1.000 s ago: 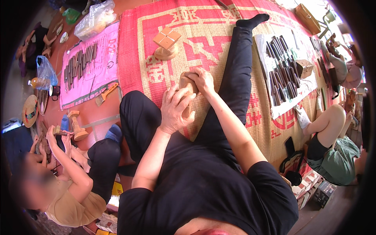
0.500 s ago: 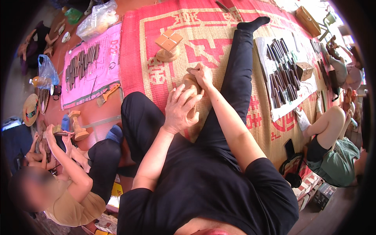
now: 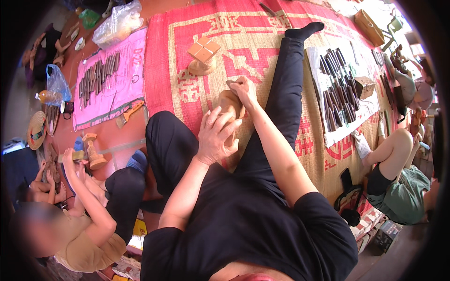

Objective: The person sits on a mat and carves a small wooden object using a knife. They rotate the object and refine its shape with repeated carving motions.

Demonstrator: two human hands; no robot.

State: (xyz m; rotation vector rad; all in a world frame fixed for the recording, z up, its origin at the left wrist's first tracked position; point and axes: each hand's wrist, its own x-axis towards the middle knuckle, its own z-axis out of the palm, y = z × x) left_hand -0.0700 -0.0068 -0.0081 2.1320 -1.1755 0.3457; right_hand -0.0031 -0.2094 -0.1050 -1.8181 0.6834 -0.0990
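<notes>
A rounded, light-brown wooden carving stands between my legs on the woven mat. My left hand grips its near part, fingers spread over the top and the thumb on the right side. At the carving's far right edge, my right hand is closed in a pinch on a small greyish-brown piece that looks like folded sandpaper. My fingers hide much of the piece and the carving's near surface.
Ahead stands a wooden block on a round base. Dark-handled carving tools lie on a pink cloth at left and a white cloth at right. A brush lies on the tiles. Co-workers sit on both sides, the left one nearby.
My right hand has shifted slightly along the carving's far edge, baring more of its top. My left hand keeps its grip. The left co-worker's hands have moved.
</notes>
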